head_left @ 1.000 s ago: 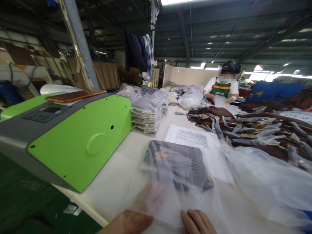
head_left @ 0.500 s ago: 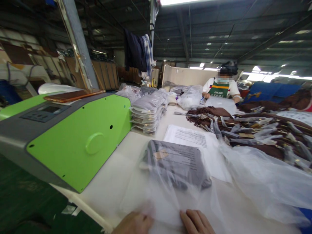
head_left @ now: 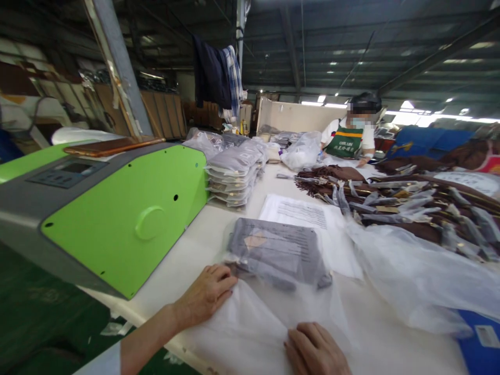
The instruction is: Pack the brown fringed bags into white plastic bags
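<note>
A see-through plastic bag (head_left: 250, 307) lies on the table in front of me, with a folded grey cloth item (head_left: 279, 250) in its far part. Small dark print and a tan tag show through the film. My left hand (head_left: 207, 291) is at the bag's left side, by the near left corner of the cloth, its fingers closed on the film. Nearer to me, my right hand (head_left: 316, 349) has curled fingers gripping the loose end of the bag; its fingertips are partly hidden. Under the bag's far right side lies a stack of printed white bags (head_left: 336, 234).
A green and grey machine (head_left: 125, 224) with a phone (head_left: 113, 147) on top stands at left. Behind it are stacked bagged items (head_left: 232, 177). Brown fringed goods (head_left: 406, 198) and loose plastic film (head_left: 406, 276) fill the right. A person (head_left: 347, 138) in a green apron stands opposite.
My left hand has moved forward from the bag's near end to beside the cloth. The right hand stays near the loose end. The person opposite has lowered a plastic sheet.
</note>
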The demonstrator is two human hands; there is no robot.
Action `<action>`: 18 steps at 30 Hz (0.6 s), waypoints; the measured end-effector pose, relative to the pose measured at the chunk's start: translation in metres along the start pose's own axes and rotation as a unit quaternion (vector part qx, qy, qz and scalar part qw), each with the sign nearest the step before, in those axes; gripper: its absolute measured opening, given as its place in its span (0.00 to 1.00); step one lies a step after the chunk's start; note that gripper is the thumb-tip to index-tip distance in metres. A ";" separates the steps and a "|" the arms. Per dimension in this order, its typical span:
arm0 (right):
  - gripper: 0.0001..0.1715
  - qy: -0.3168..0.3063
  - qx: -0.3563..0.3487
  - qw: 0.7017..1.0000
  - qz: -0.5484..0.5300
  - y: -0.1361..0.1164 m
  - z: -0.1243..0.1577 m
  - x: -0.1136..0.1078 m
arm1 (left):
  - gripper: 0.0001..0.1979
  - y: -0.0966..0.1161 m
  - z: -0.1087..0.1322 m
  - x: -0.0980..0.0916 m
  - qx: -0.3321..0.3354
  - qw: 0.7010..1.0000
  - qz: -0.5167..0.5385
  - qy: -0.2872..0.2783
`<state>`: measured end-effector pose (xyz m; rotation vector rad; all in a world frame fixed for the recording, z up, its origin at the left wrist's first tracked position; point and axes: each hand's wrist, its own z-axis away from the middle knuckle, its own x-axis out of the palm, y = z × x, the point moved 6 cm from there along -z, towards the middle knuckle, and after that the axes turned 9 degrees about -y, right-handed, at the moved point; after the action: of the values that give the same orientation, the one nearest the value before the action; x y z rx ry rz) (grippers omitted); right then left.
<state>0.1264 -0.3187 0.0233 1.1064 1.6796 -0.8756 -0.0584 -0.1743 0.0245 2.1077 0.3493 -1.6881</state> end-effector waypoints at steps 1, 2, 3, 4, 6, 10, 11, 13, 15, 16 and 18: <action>0.08 -0.001 0.010 1.000 -0.023 0.001 -0.005 -0.009 | 0.11 -0.001 0.004 0.001 0.000 1.000 -0.002 0.003; 0.08 0.010 0.022 0.999 -0.042 0.005 -0.010 -0.018 | 0.12 -0.001 0.007 0.001 0.004 1.000 -0.007 0.006; 0.10 0.026 0.036 0.998 -0.054 0.012 -0.014 -0.026 | 0.12 0.000 0.009 0.000 0.009 1.000 -0.012 0.007; 0.11 0.040 0.061 0.995 -0.061 0.023 -0.016 -0.031 | 0.12 0.001 0.009 -0.001 0.012 1.000 -0.016 0.007; 0.13 0.036 0.134 0.988 -0.072 0.053 -0.013 -0.030 | 0.12 0.002 0.010 -0.002 0.016 1.000 -0.020 0.009; 0.20 -0.006 0.282 0.950 -0.133 0.109 0.018 -0.007 | 0.13 -0.004 0.012 -0.004 0.023 0.999 -0.004 0.032; 0.21 -0.008 0.303 0.940 -0.154 0.117 0.027 -0.003 | 0.13 -0.008 0.014 -0.005 0.022 0.999 0.013 0.038; 0.22 -0.004 0.332 0.925 -0.186 0.124 0.044 0.001 | 0.13 -0.020 0.020 -0.006 0.009 0.997 0.063 0.042; 0.23 0.011 0.347 0.915 -0.206 0.127 0.058 0.001 | 0.14 -0.034 0.028 -0.009 -0.012 0.993 0.109 0.043; 0.23 0.018 0.347 0.913 -0.214 0.128 0.063 0.001 | 0.15 -0.040 0.033 -0.010 -0.018 0.992 0.119 0.040; 0.23 0.018 0.330 0.915 -0.231 0.132 0.070 0.002 | 0.18 -0.047 0.042 -0.013 -0.008 0.993 0.113 0.025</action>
<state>0.2705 -0.3348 -0.0119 1.1619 1.7517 -1.8339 -0.1184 -0.1513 0.0216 2.0926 0.1322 -1.4990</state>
